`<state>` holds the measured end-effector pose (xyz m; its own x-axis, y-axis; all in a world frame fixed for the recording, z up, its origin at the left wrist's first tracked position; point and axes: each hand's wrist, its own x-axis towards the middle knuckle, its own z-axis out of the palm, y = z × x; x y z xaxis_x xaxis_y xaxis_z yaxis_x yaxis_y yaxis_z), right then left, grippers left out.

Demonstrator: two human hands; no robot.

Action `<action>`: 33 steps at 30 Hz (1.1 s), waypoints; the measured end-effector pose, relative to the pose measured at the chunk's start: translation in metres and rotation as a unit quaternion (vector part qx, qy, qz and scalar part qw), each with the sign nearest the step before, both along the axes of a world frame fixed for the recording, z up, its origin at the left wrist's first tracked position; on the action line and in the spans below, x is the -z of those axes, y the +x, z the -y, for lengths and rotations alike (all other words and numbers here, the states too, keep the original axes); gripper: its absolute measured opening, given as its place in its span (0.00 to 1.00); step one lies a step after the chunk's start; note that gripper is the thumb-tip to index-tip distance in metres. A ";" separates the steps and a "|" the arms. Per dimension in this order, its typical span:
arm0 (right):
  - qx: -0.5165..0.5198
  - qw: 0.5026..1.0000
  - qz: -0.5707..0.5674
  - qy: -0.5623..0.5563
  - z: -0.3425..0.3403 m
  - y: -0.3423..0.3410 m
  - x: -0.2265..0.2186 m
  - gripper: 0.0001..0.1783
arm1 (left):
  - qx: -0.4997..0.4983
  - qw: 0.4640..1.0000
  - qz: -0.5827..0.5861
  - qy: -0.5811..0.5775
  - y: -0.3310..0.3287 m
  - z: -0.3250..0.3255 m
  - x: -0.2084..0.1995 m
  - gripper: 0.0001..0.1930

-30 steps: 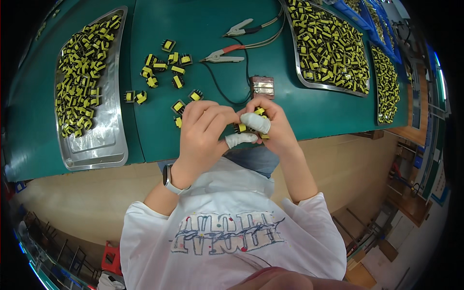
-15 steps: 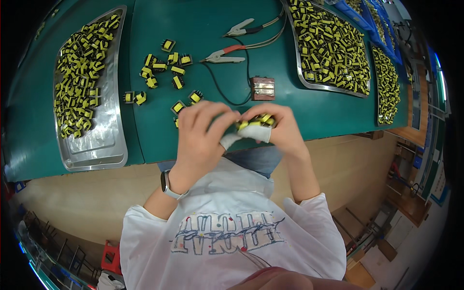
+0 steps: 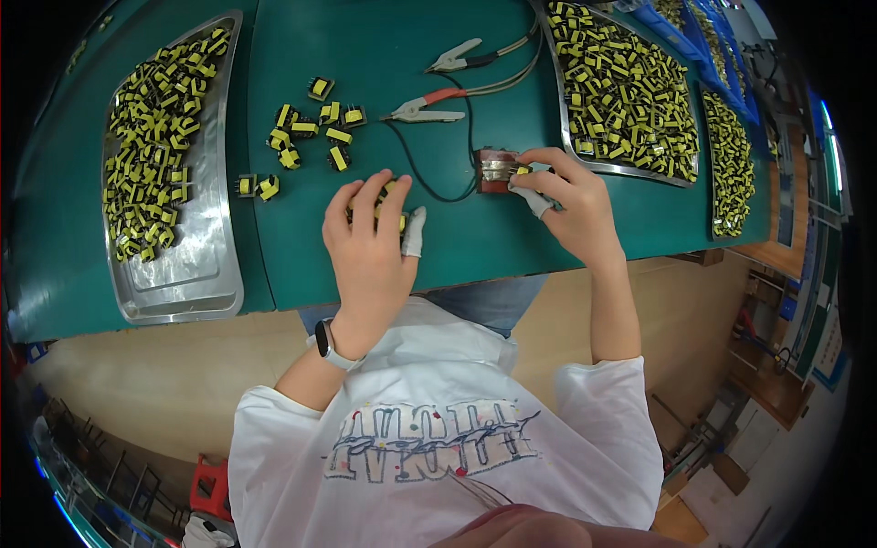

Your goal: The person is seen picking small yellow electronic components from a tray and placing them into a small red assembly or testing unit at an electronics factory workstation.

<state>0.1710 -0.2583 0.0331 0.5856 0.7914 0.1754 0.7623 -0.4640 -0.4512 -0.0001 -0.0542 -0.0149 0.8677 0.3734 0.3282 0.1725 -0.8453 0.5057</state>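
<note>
Small black-and-yellow transformers show between and beside the fingers of my left hand, which curls over them at the table's near side; how many it holds is hidden. A white cover sits on that thumb. To the right, my right hand pinches one small transformer between its fingers and its white-covered thumb. The pinched transformer is up against a reddish-brown block with shiny metal strips. A black cable leads to this block.
Two clip leads, one clip with a red sleeve, lie beyond the block. Several loose transformers are scattered left of centre. Metal trays of transformers stand at the left and far right, with blue bins behind.
My hands have moved apart. The right went right to the block with one transformer, while the left dropped slightly and curls over transformers. Earlier, several transformers showed in my right hand.
</note>
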 end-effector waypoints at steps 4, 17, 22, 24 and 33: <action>-0.023 0.999 -0.027 -0.023 0.002 0.006 -0.003 0.13 | 0.035 0.999 -0.017 0.029 0.002 0.007 -0.003 0.21; 0.262 0.939 0.208 0.075 0.045 0.160 -0.016 0.17 | 0.071 0.997 0.014 0.012 0.003 0.004 -0.005 0.22; 0.170 0.977 0.128 0.022 0.029 0.222 0.000 0.27 | 0.065 0.997 0.022 0.017 0.003 0.002 0.002 0.22; 0.165 0.977 0.135 -0.004 0.023 0.242 0.005 0.31 | 0.062 0.998 0.025 0.016 0.002 0.001 0.001 0.21; 0.143 0.985 0.099 0.015 0.024 0.267 0.020 0.21 | 0.068 0.997 0.016 -0.011 0.003 0.001 -0.001 0.20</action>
